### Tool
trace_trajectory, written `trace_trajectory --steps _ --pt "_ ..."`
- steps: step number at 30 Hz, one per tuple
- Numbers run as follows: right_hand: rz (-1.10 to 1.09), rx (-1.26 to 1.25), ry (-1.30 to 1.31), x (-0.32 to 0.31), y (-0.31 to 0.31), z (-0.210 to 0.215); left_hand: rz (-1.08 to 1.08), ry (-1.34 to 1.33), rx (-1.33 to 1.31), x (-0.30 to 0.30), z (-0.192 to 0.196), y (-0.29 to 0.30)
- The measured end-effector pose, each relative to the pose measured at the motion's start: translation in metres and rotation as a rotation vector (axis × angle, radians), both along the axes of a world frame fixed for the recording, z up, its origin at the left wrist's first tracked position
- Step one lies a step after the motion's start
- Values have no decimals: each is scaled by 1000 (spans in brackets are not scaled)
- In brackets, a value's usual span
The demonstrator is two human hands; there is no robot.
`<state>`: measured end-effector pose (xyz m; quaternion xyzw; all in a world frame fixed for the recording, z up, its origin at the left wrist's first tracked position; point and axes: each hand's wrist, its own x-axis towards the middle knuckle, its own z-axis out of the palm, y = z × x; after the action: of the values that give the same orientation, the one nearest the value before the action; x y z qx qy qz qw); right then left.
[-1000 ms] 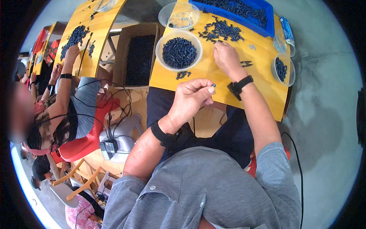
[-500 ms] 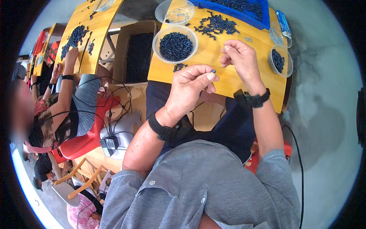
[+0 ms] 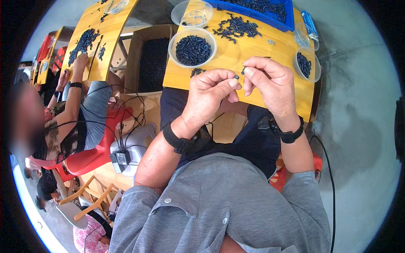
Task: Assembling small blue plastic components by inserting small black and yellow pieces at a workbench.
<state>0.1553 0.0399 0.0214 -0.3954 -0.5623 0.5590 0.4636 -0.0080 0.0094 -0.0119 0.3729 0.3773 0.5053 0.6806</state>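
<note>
Between thumb and forefinger, my left hand [image 3: 209,90] pinches a small black cylindrical piece [image 3: 236,77], its end poking out. Close by on the right, my right hand [image 3: 272,84] is closed in a pinch on a small dark piece [image 3: 243,71], too little of which shows to name it. The two pinches face each other, slightly apart, over the table's near edge. Beyond my left hand stands a clear round tub [image 3: 171,55] full of black cylindrical pieces. A few similar loose pieces [image 3: 197,72] lie just in front of it.
On the yellow table [image 3: 236,52] lie a pile of black pieces [image 3: 238,27] and small silvery parts [image 3: 271,42]. A blue tray [image 3: 291,17] stands behind; more tubs [image 3: 317,69] stand right. A cardboard box [image 3: 134,63] sits left. Another person [image 3: 63,118] works at the neighbouring table.
My right hand has moved down and nearer to my left hand, and a dark piece now shows at its fingertips. My left hand keeps its pinch almost in place.
</note>
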Motion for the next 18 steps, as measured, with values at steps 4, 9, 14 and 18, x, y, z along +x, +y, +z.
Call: trace_trajectory --steps 4,9,14,18 --pt "7 32 -28 -4 -2 -1 -5 12 1 -1 2 0" --pt "4 37 -38 -7 -3 -6 -8 1 25 -2 0 1" --pt "4 56 -54 -7 -1 -8 27 -33 18 0 -2 3" --pt "3 90 -57 -7 0 -10 -5 -12 20 -2 -4 4"
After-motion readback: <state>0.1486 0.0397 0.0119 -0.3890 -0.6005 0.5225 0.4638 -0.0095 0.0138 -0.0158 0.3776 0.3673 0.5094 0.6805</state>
